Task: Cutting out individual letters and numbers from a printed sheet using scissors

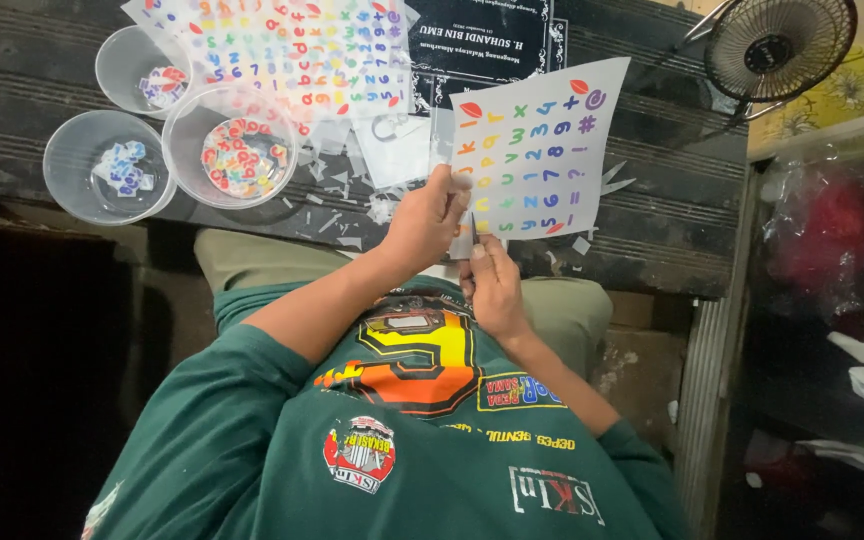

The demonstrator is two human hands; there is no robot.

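My left hand (427,220) grips the left edge of a white sticker sheet (542,130) printed with coloured letters, digits and symbols, held up over the table edge. Just below it, my right hand (492,285) pinches the sheet's lower left corner with its fingertips. A thin dark sliver shows between the two hands; what it is cannot be told. Both forearms reach out from my green printed shirt.
A dark wooden table (652,230) carries three clear plastic cups (230,148) holding cut-out stickers, a second larger sticker sheet (292,50), a black printed card (482,35) and paper scraps (352,205). A small fan (777,45) stands far right. Plastic bags (832,240) fill the right side.
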